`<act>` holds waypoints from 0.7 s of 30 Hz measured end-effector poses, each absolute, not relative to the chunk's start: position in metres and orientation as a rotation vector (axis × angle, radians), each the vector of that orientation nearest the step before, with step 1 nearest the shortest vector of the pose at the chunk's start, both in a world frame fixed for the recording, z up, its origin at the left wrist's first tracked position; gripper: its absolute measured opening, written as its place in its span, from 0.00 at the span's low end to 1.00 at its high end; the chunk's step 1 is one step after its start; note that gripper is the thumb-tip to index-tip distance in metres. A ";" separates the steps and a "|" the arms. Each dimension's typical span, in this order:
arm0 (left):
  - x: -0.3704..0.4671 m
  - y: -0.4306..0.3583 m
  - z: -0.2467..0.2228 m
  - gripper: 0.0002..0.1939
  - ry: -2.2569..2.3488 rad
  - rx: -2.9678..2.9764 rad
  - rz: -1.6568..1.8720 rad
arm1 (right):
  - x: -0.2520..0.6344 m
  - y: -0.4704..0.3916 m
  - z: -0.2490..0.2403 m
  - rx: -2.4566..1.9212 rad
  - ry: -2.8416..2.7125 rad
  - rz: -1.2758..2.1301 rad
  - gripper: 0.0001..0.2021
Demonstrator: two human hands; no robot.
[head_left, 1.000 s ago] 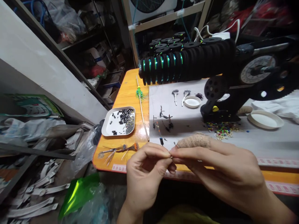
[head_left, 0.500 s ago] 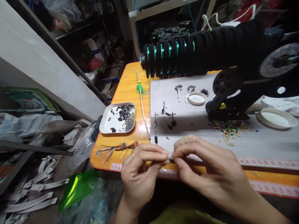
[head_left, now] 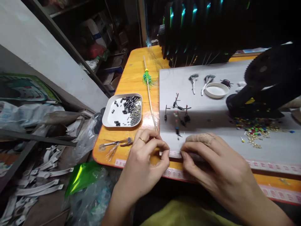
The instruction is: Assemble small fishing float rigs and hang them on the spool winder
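My left hand [head_left: 143, 163], with a ring on it, and my right hand [head_left: 218, 169] hover over the front edge of the orange table [head_left: 134, 78]. Both pinch thumb against forefinger, with the fingertips a small gap apart. Whatever tiny piece they hold is too small to make out. A beige knitted cover [head_left: 199, 138] sits on one finger of my right hand. Just beyond the fingertips, small black rigged pieces [head_left: 180, 114] lie on a grey mat [head_left: 211, 103].
A white tray [head_left: 110, 117] of black and grey tubes sits left of the mat, beside a thin stick with a green tuft [head_left: 148, 78]. A wire bundle [head_left: 115, 144], white lid [head_left: 216, 90], coloured beads [head_left: 255, 130], a black machine [head_left: 265, 81] and foam spools [head_left: 195, 28] surround them.
The view has tilted down and closer to the table. My hands have dropped toward the table's front edge, and the fingertips that were pressed together are now slightly apart.
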State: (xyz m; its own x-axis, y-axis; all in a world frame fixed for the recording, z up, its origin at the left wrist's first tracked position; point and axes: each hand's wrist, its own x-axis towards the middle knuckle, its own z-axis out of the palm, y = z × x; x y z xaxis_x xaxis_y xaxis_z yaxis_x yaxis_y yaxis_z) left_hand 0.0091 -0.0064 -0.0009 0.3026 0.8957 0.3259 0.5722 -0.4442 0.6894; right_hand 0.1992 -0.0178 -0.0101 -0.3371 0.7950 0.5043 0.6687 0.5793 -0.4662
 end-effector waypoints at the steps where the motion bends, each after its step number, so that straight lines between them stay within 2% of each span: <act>1: 0.009 -0.006 -0.001 0.08 1.302 2.113 0.961 | 0.199 -0.018 -0.010 -1.163 -2.097 0.233 0.05; 14: 0.007 -0.003 -0.006 0.09 1.244 2.138 0.989 | 0.200 -0.019 -0.011 -1.218 -2.112 0.273 0.04; 21: 0.012 -0.005 -0.006 0.11 1.370 2.215 1.015 | 0.212 -0.026 -0.014 -1.302 -2.117 0.236 0.05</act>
State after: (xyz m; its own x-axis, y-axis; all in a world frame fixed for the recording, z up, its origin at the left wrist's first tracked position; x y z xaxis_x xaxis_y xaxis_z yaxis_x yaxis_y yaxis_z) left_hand 0.0116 -0.0052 -0.0064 0.2780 0.8770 0.3918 0.6303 -0.4743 0.6146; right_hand 0.2116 -0.0256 -0.0145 -0.3093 0.8525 0.4215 0.7390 0.4944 -0.4577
